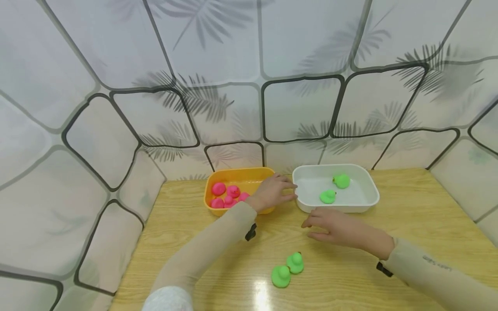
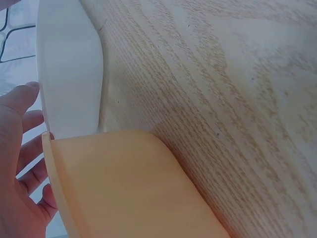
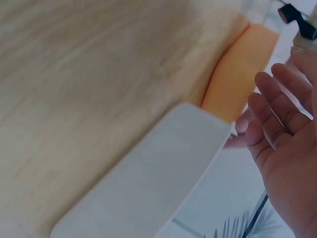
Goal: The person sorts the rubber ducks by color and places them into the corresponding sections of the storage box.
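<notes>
My left hand [image 1: 274,191] reaches over the right end of the orange tray [image 1: 241,174], its fingertips close to the left rim of the white tray [image 1: 368,201]. Whether they touch that rim I cannot tell. Nothing shows in its loosely spread fingers. Just in front of the white tray hovers my right hand [image 1: 338,225], fingers relaxed and holding nothing. A green rubber duck [image 1: 342,181] and another green duck [image 1: 328,197] lie in the white tray. Several pink rubber ducks [image 1: 218,188] sit in the orange one, partly behind my left forearm.
Two more green ducks stand together on the wooden table [image 1: 175,242] nearer to me, one duck [image 1: 281,276] left of the other duck [image 1: 295,262]. A patterned cloth wall [image 1: 299,110] rises behind the trays and along both sides.
</notes>
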The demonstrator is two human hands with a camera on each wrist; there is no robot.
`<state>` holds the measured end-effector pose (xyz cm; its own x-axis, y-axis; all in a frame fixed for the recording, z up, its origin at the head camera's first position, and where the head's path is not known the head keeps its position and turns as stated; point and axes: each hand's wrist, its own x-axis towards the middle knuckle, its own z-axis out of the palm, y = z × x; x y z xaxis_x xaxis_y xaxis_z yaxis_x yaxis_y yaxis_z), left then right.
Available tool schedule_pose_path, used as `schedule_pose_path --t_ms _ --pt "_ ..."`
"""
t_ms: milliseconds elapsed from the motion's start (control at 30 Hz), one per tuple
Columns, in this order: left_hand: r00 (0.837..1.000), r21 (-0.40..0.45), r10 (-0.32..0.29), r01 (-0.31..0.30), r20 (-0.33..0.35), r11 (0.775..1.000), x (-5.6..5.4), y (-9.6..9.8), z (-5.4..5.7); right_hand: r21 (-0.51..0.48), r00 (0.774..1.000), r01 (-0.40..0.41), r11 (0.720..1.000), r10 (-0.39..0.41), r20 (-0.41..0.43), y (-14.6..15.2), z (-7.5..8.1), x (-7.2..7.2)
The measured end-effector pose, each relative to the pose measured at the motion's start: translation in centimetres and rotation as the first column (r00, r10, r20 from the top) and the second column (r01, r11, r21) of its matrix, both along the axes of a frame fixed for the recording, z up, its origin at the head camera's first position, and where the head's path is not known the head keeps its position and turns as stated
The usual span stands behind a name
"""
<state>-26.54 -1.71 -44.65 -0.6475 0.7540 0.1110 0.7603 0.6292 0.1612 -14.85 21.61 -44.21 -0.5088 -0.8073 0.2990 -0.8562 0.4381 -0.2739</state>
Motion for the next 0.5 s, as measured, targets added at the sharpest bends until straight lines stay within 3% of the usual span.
schedule_pose_path --t_ms 500 --pt "0.999 0.026 0.002 -0.003 0.037 1.0 0.0 0.0 0.1 0.034 0.995 -0.088 0.996 0.087 0.037 -2.0 -2.0 1.4"
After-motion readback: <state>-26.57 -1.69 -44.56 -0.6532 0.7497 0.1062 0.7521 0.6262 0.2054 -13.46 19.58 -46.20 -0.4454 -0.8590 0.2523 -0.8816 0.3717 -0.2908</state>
